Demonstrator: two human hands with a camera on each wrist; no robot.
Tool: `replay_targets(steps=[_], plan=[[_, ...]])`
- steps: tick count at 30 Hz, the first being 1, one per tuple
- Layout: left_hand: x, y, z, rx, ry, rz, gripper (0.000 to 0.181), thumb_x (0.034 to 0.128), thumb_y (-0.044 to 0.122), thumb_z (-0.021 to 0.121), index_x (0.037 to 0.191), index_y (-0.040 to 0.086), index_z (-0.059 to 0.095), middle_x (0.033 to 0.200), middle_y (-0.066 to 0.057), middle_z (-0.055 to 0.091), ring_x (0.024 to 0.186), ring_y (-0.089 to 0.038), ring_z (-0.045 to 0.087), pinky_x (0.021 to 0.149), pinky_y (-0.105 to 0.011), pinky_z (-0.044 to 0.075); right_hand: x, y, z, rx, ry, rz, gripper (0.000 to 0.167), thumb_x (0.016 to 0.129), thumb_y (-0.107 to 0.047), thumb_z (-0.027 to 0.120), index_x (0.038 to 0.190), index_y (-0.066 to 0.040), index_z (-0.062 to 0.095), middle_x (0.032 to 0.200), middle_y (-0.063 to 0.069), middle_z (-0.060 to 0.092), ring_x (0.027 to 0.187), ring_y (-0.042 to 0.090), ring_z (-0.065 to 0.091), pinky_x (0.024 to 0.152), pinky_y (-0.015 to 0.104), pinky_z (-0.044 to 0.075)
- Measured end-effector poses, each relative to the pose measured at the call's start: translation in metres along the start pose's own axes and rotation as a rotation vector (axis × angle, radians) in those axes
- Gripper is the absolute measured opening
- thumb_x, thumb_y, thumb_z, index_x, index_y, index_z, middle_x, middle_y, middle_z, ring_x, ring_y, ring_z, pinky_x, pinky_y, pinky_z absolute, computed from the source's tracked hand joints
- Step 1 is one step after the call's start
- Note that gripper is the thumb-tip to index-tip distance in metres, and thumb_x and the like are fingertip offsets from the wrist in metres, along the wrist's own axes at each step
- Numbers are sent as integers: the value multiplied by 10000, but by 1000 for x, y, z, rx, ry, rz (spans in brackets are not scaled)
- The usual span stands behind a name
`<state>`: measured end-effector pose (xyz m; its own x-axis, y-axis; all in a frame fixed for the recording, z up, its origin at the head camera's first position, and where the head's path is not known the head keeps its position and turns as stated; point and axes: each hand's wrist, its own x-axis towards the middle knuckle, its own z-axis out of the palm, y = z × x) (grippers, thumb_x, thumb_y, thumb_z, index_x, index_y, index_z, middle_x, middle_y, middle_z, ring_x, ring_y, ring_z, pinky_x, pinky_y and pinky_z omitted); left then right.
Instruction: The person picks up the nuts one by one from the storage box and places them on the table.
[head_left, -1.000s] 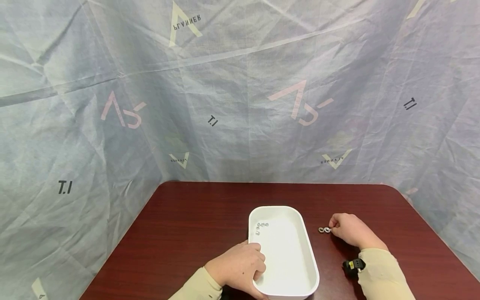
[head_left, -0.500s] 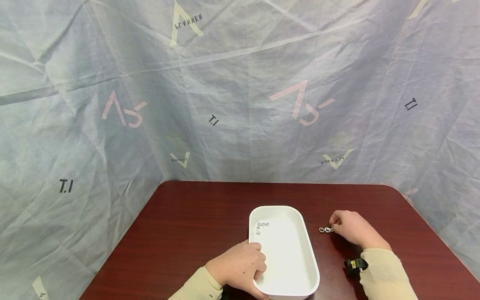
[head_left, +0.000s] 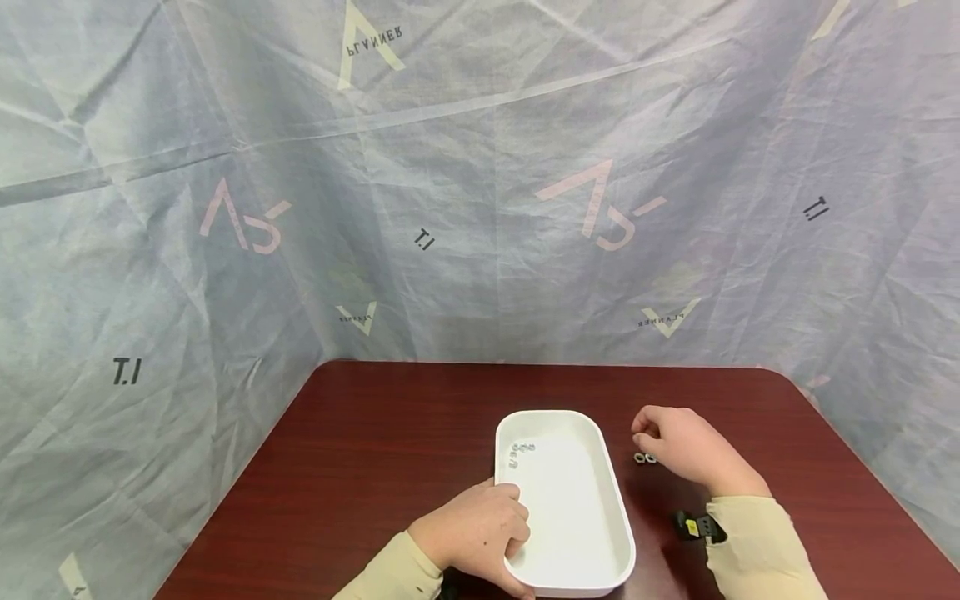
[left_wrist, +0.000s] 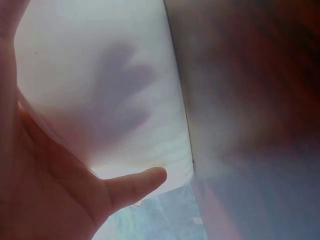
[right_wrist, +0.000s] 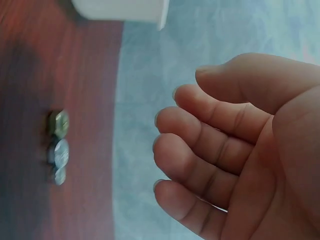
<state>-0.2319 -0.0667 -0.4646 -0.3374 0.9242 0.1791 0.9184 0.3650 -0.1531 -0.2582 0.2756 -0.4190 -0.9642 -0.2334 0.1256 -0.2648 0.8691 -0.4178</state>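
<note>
In the head view a white tray (head_left: 573,517) lies lengthwise on the table, with several tiny shiny pieces (head_left: 522,447) at its far left end. My left hand (head_left: 480,529) grips its near left wall, fingers over the rim; the left wrist view shows the thumb along the tray's outside (left_wrist: 150,30). My right hand (head_left: 693,450) hovers right of the tray, holding nothing, its fingers loosely bent. In the right wrist view a brass-coloured nut (right_wrist: 61,124), a silver one (right_wrist: 61,153) and a smaller silver one (right_wrist: 60,176) stand in a row, apart from the fingers.
The dark red table (head_left: 405,417) extends around the tray. Grey printed cloth (head_left: 480,200) hangs behind it and at both sides. A black device (head_left: 699,526) is strapped at my right wrist.
My right hand has come up off the row of small nuts and moved a little left and away from me. A smaller nut now stands at the row's end. The left hand keeps its hold.
</note>
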Motion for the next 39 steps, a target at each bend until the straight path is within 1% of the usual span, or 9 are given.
replay_targets(steps=[6,12,18,23,29,32,36,39], plan=[[0,1,-2,18,8,11,588,646,789,738,504,322,408,586,241,347,658,-6,345,642,-184,323,-3,-22,-7,29,-19,-34,102,920,-179,691,1014,-142,688,755,-108,618,661,70,561,665,361,472],[1,1,-3,23,10,8,581,641,787,741,503,323,419,588,241,351,661,-7,349,640,-189,324,2,-48,-8,21,-16,-115,84,920,-184,696,1003,-168,701,820,-121,601,717,70,543,692,368,479],[-1,0,-2,22,3,6,581,645,802,726,505,330,416,587,243,342,655,-2,339,617,-179,304,12,-77,1,8,-59,-169,105,915,-191,699,1019,-192,701,857,-132,609,742,50,548,671,341,481],[0,0,-1,42,17,18,575,642,801,723,496,338,415,583,245,348,654,-9,345,611,-172,292,18,-96,12,-23,-77,-222,104,902,-196,706,1006,-194,700,849,-135,601,741,49,549,671,329,475],[0,-1,0,43,25,19,568,646,802,719,501,340,422,588,249,349,665,-9,352,616,-172,295,30,-106,27,-76,-82,-253,111,885,-200,717,995,-189,700,799,-138,566,706,55,526,667,320,466],[0,0,0,40,20,23,563,654,797,720,502,342,424,592,248,352,671,-9,360,621,-173,302,37,-107,35,-87,-92,-268,126,871,-187,711,996,-170,702,742,-131,545,675,57,511,663,319,459],[0,0,0,45,23,27,554,651,788,727,498,346,430,592,251,362,682,-10,377,633,-175,314,45,-107,45,-105,-120,-269,182,861,-185,709,1035,-134,709,684,-133,521,646,61,499,666,320,457],[0,0,-1,52,31,32,551,644,785,732,496,347,434,591,251,370,690,-13,391,638,-175,319,51,-107,53,-143,-135,-280,228,851,-191,702,1065,-113,715,670,-149,522,656,59,504,694,324,473]])
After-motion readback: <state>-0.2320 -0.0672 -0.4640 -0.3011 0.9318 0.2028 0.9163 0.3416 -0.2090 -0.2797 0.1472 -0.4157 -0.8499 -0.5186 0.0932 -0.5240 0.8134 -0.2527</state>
